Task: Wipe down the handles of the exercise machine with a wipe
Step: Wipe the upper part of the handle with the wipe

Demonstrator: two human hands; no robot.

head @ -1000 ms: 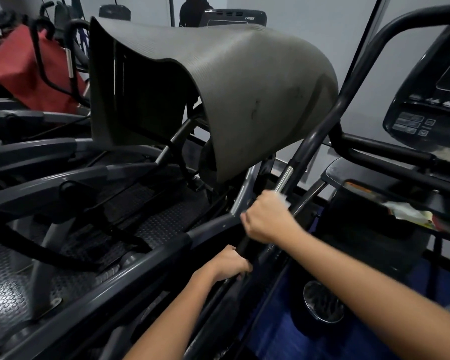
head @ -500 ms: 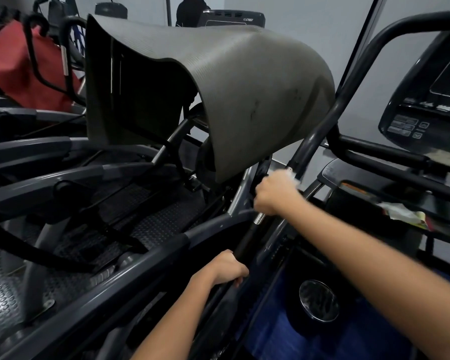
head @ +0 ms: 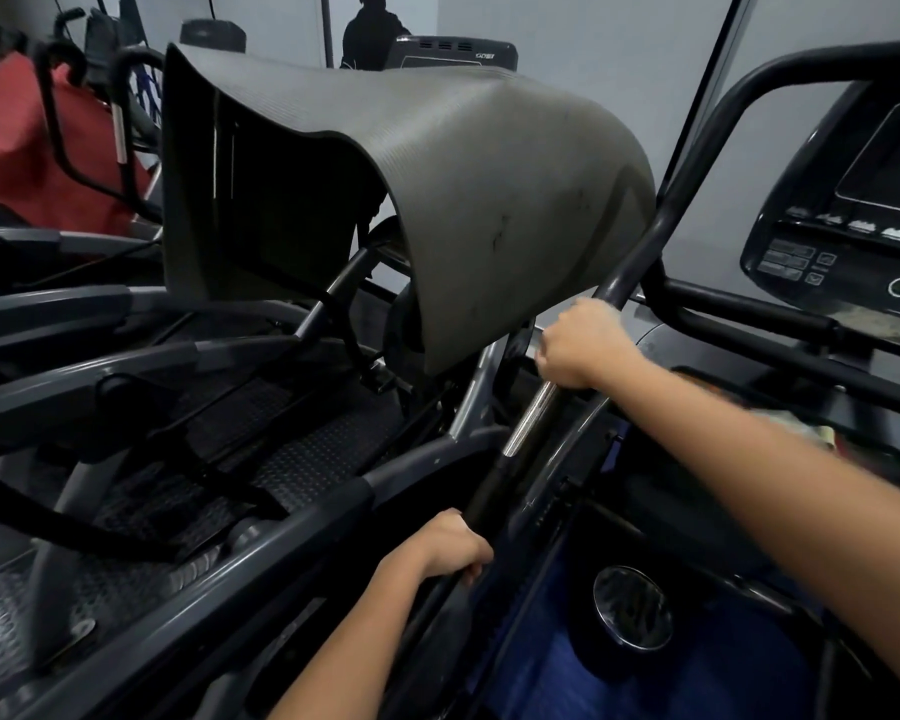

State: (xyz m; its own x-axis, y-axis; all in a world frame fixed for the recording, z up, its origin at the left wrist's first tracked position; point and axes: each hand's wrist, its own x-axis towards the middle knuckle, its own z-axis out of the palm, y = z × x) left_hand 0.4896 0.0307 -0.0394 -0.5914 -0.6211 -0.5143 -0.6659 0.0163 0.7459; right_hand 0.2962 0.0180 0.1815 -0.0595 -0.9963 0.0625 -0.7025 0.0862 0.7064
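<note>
The exercise machine's long black handle [head: 645, 236] rises from the lower centre to the upper right, with a chrome section [head: 531, 418] partway up. My right hand [head: 580, 348] is closed around the handle just above the chrome part. The wipe is hidden inside this fist against the bar. My left hand [head: 448, 548] grips the same bar lower down, near its base. Both forearms reach in from the bottom and right edges.
A grey ribbed mat [head: 463, 174] is draped over the neighbouring machine, close to the left of my right hand. The console [head: 853, 226] and crossbars [head: 749, 309] stand at right. A chrome disc [head: 632, 608] sits below. A red cover [head: 11, 148] and a person [head: 370, 28] are far back.
My right hand has slid up the handle, from below the chrome section to above it. My left hand keeps its grip low on the bar.
</note>
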